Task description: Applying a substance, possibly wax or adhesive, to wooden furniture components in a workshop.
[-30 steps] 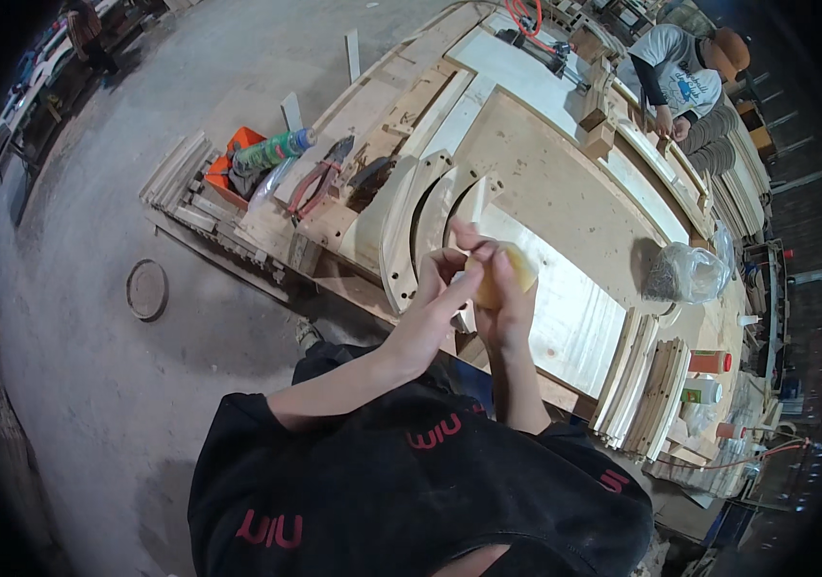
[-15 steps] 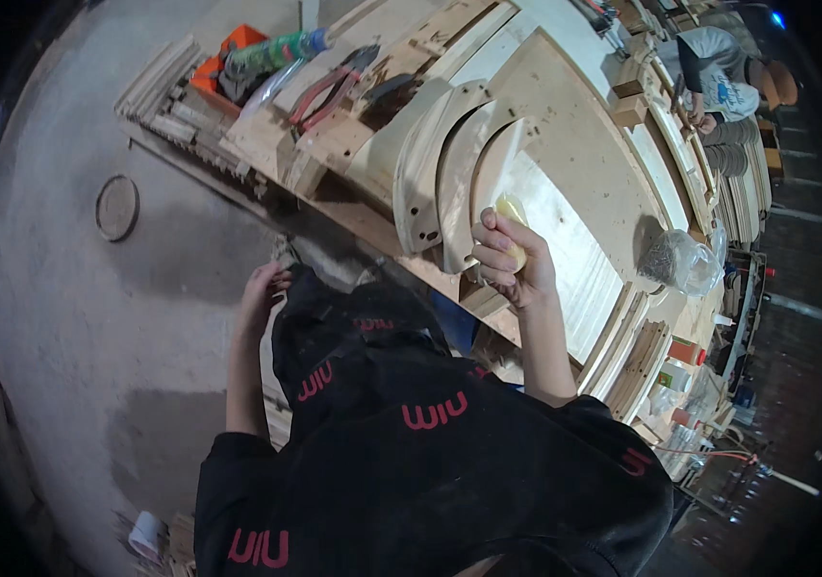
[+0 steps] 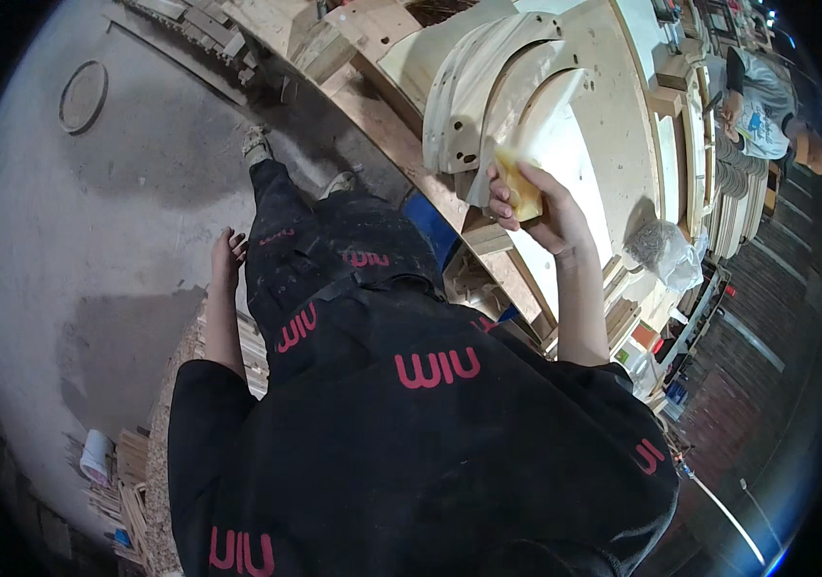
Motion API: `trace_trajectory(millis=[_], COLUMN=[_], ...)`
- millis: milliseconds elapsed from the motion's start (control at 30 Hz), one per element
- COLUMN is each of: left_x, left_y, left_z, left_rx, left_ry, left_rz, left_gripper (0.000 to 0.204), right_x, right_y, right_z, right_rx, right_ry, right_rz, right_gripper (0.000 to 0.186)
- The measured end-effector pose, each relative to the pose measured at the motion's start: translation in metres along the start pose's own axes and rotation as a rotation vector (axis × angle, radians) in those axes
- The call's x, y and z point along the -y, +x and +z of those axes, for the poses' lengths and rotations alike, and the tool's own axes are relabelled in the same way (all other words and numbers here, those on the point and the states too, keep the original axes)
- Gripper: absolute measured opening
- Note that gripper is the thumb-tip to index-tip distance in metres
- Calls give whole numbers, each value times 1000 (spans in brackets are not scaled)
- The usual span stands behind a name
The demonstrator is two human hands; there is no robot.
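Note:
My right hand (image 3: 543, 204) is closed round a small yellow block (image 3: 523, 195), whose upper part sticks out past the fingers. It is held above the workbench, close to several curved, pale wooden pieces (image 3: 473, 101) with dark holes at their ends. A flat pale board (image 3: 572, 178) lies beside and beneath the hand. My left hand (image 3: 229, 250) hangs low beside my dark trouser leg, its fingers loosely bent and apart, with nothing visible in them.
A clear plastic bag (image 3: 666, 254) sits on the bench at the right. Another person (image 3: 757, 106) works at the far right. Stacked wood strips (image 3: 132, 471) and a white bucket (image 3: 96, 456) stand at the lower left. A round ring (image 3: 84, 96) lies on the floor.
The view has shifted, so the bench appears higher and more of my legs shows. My left hand has come away from my clothing. My right hand has turned, exposing more of the yellow block.

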State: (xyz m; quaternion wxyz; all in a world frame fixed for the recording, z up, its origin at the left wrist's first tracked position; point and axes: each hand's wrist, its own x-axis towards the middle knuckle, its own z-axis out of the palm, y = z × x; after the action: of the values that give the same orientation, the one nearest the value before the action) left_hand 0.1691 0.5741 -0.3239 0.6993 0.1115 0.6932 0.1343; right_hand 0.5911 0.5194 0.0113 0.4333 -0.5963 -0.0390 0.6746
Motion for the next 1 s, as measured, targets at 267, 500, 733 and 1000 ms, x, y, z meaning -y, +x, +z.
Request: trace_trajectory(millis=[267, 500, 733, 1000], left_x=[28, 55, 82, 57], left_y=[4, 3, 7, -11], left_z=[-20, -40, -62, -28], left_rx=[-84, -121, -43, -158], left_ry=[20, 147, 166, 234], left_rz=[-29, -48, -71, -19], left_gripper=[43, 41, 37, 35], right_x=[-10, -10, -4, 0], right_y=[10, 16, 16, 17], right_z=[-7, 0, 9, 9], right_rx=[-144, -295, -338, -356], right_ry=[-705, -965, -1200, -1252], right_rz=[-150, -145, -204, -168], right_gripper=[48, 40, 38, 38])
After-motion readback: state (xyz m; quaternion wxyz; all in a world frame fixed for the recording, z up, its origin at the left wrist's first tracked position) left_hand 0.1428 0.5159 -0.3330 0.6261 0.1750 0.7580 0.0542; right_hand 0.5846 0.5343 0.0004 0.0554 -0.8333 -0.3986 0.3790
